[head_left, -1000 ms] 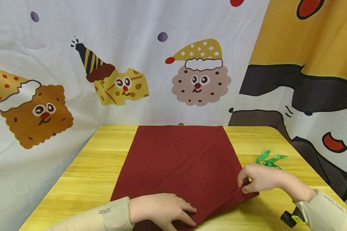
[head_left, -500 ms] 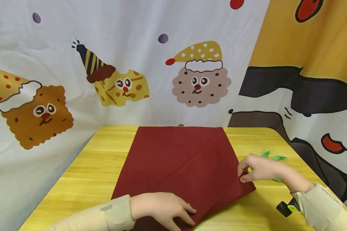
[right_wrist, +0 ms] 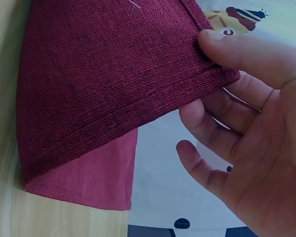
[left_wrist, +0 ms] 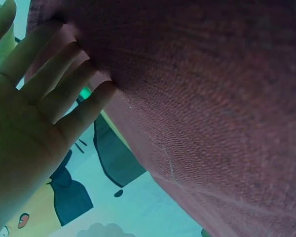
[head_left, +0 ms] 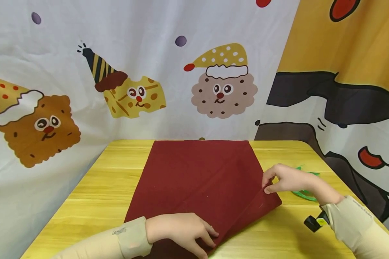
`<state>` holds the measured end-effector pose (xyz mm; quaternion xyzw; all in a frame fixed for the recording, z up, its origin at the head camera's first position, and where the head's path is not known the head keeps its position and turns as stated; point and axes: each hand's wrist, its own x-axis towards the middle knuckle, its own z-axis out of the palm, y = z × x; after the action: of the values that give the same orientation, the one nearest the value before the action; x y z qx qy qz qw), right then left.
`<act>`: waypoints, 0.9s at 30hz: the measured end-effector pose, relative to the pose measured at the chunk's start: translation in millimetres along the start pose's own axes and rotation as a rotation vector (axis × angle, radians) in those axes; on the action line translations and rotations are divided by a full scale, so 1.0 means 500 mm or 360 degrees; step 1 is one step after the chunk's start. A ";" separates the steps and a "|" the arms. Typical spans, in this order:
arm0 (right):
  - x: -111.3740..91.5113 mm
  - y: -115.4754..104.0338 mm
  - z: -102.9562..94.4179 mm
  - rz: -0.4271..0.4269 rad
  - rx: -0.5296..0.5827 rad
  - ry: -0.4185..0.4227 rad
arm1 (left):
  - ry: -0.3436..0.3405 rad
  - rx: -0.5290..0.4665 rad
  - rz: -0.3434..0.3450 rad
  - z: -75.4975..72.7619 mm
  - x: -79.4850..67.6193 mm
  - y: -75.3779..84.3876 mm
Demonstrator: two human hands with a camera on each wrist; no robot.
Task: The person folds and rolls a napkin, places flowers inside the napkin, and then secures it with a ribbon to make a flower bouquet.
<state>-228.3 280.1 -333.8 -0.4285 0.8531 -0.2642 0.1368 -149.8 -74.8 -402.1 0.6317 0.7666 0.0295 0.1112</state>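
A dark red cloth (head_left: pixel 194 172) lies over the middle of the table, its near right part lifted and folding over. My right hand (head_left: pixel 286 178) pinches a hemmed corner of it between thumb and forefinger; the right wrist view shows the cloth corner (right_wrist: pixel 138 74) hanging from that pinch, the other fingers behind it. On the cloth's near part rests my left hand (head_left: pixel 181 230), fingers spread and fairly straight. In the left wrist view its fingertips (left_wrist: pixel 106 91) touch the cloth (left_wrist: pixel 197 98).
Green ribbon-like strips (head_left: pixel 304 196) lie on the wooden table (head_left: pixel 94 190), partly hidden by the right forearm. A small black device (head_left: pixel 313 223) sits at the right wrist. A printed curtain (head_left: pixel 168 21) stands behind the table and along its sides.
My right hand has moved away from me and slightly left, drawing the cloth's corner along, so more of the folded edge shows. The left hand has stayed almost in place.
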 end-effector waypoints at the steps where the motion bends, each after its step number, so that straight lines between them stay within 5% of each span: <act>1: 0.002 0.002 -0.001 0.0003 -0.0007 0.0003 | 0.0007 -0.0008 -0.0006 0.000 0.000 0.000; 27: 0.034 -0.002 -0.026 -0.0135 0.0014 0.0024 | 0.0119 0.0087 -0.0079 0.007 0.008 -0.001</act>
<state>-243.5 270.3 -322.6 -0.4616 0.8341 -0.2767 0.1208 -150.3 -71.3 -406.1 0.6137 0.7862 0.0293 0.0658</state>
